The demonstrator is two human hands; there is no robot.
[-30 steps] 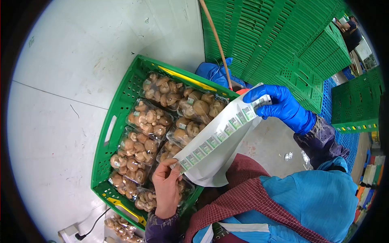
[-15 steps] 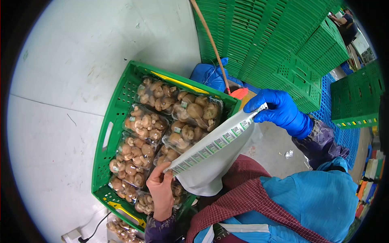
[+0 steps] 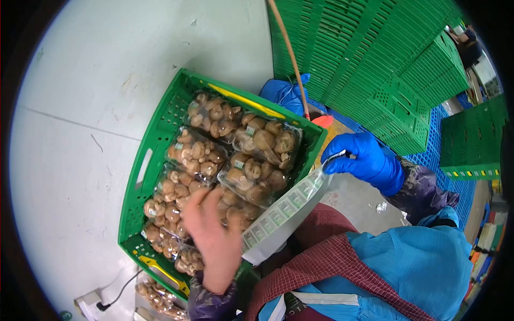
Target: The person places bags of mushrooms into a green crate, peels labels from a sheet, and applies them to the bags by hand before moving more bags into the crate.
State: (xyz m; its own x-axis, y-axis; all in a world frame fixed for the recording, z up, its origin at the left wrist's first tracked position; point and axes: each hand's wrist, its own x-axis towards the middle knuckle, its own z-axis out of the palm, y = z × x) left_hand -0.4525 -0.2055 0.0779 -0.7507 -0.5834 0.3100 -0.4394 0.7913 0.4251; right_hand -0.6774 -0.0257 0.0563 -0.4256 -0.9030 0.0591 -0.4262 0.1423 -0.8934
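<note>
My right hand point(image 3: 367, 163), in a blue glove, pinches the upper end of a white strip of label stickers point(image 3: 284, 211) that carries a row of small green-and-white labels. The strip slopes down to the left over the near side of a green crate point(image 3: 130, 214). Bare and blurred by motion, my left hand point(image 3: 217, 241) is over the packs of mushrooms, its fingers apart; whether a label sticks to a fingertip cannot be made out. Clear-wrapped mushroom packs point(image 3: 198, 155) fill the crate, and several bear a small label, such as the upper right pack point(image 3: 265, 140).
Stacked green crates point(image 3: 348, 48) stand behind, with a wooden stick point(image 3: 289, 48) and a blue bag point(image 3: 284, 95) in front. Another mushroom pack point(image 3: 158, 299) lies below the crate, near a plug with a black cable point(image 3: 123, 294). A person point(image 3: 468, 48) is far right.
My left hand has let go of the strip's lower end and moved up and left over the packs. My right hand has lowered slightly, still holding the strip, which now hangs more curved.
</note>
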